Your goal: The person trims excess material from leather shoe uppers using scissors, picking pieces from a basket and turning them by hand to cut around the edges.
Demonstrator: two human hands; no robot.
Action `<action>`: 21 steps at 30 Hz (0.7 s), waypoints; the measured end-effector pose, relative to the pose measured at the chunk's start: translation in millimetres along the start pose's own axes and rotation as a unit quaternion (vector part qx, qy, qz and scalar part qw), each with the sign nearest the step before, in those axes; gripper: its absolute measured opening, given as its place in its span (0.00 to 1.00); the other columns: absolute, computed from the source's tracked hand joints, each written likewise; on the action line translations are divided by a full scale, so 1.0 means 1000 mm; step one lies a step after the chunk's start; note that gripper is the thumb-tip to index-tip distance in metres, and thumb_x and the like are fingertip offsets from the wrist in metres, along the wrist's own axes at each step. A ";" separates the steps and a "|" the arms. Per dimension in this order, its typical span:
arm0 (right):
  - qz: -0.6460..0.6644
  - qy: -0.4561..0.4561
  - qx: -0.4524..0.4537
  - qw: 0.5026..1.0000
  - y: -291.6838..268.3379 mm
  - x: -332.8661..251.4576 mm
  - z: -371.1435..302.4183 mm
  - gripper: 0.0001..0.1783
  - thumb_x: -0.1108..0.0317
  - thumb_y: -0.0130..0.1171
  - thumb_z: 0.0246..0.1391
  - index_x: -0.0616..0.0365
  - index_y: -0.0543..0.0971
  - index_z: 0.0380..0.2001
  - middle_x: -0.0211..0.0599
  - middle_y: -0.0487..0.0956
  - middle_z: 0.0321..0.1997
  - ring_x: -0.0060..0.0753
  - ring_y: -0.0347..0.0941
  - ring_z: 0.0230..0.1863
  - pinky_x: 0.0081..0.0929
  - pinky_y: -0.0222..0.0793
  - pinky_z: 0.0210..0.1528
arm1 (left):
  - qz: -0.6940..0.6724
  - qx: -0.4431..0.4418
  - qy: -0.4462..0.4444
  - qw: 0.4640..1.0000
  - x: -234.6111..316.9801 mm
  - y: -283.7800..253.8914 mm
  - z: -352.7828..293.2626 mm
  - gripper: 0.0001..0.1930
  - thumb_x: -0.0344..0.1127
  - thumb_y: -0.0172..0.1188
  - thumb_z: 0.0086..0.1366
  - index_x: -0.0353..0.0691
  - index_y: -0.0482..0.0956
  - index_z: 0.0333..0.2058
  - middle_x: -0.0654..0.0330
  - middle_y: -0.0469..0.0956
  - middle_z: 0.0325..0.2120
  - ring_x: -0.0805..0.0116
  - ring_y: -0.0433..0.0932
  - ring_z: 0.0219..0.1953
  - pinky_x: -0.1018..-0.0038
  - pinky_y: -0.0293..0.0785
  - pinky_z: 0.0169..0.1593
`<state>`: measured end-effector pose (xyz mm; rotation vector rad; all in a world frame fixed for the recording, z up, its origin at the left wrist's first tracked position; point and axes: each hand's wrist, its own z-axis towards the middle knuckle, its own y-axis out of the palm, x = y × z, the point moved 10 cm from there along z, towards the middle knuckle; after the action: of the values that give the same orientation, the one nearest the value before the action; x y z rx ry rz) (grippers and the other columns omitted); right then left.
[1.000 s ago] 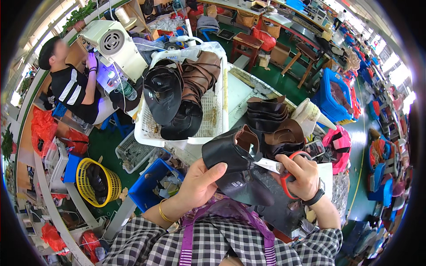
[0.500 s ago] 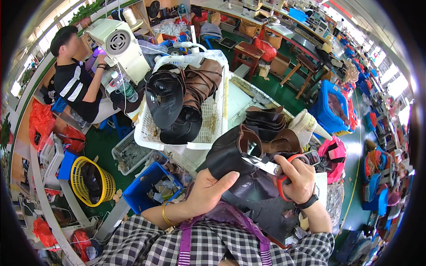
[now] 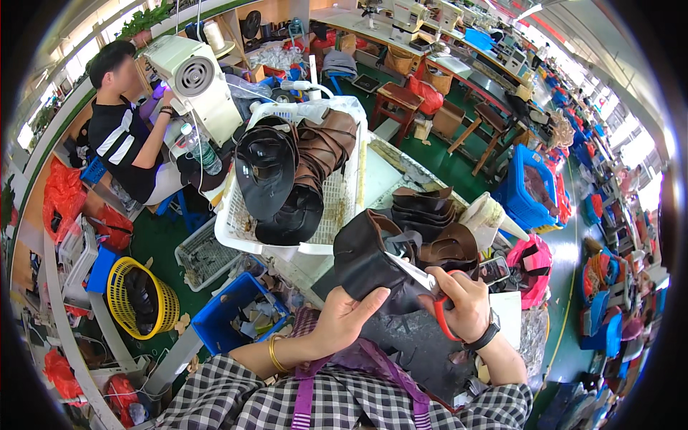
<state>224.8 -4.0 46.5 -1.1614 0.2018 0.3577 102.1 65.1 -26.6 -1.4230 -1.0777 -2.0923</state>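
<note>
My left hand is closed on a dark brown leather upper, thumb on its near edge. In my right hand is a pair of scissors with red-orange handles. Their silver blades point up and left, with the tips at the edge of the leather upper; I cannot tell whether they are cutting. Just beyond lie stacked dark leather uppers and brown curved leather pieces. A dark work mat lies under my hands.
A white plastic basket holds more black leather uppers and brown ones. On the left stand a blue bin of scraps and a yellow basket. A phone lies right. A co-worker sits at a sewing machine.
The leather upper and both hands have shifted slightly, the right hand a little left and down. The scissors now slant more steeply against the upper's edge. The view has tilted slightly.
</note>
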 end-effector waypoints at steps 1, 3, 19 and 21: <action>-0.002 0.004 0.001 1.000 0.000 0.001 -0.001 0.27 0.69 0.71 0.34 0.58 0.76 0.43 0.35 0.72 0.20 0.35 0.71 0.20 0.29 0.67 0.23 | 0.012 -0.003 -0.005 1.000 -0.001 0.002 0.002 0.11 0.33 0.54 0.66 0.32 0.75 0.42 0.64 0.76 0.33 0.79 0.71 0.35 0.78 0.67 0.40; 0.067 0.027 0.031 0.997 -0.004 0.009 0.002 0.26 0.70 0.71 0.37 0.58 0.75 0.43 0.34 0.71 0.20 0.35 0.71 0.20 0.27 0.68 0.24 | 0.025 -0.006 -0.011 1.000 -0.010 0.004 0.002 0.11 0.32 0.55 0.65 0.31 0.75 0.43 0.61 0.77 0.34 0.74 0.74 0.36 0.75 0.69 0.42; 0.147 0.037 -0.014 0.988 0.008 0.002 0.017 0.21 0.78 0.66 0.38 0.58 0.75 0.39 0.39 0.74 0.29 0.37 0.74 0.27 0.25 0.69 0.31 | -0.082 -0.027 -0.096 0.992 -0.014 -0.033 0.011 0.15 0.32 0.53 0.64 0.32 0.72 0.48 0.58 0.73 0.45 0.69 0.70 0.51 0.71 0.64 0.56; 0.091 0.011 0.018 0.996 0.000 -0.003 0.019 0.21 0.76 0.67 0.36 0.57 0.76 0.38 0.38 0.73 0.26 0.38 0.73 0.26 0.27 0.68 0.29 | -0.006 -0.005 -0.021 1.000 0.010 -0.042 0.015 0.14 0.29 0.54 0.64 0.32 0.72 0.48 0.58 0.74 0.44 0.70 0.71 0.50 0.72 0.65 0.55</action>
<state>221.7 12.9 54.7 -1.1142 0.3346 0.4998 79.0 104.1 -30.4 -1.4747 -1.0945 -2.0882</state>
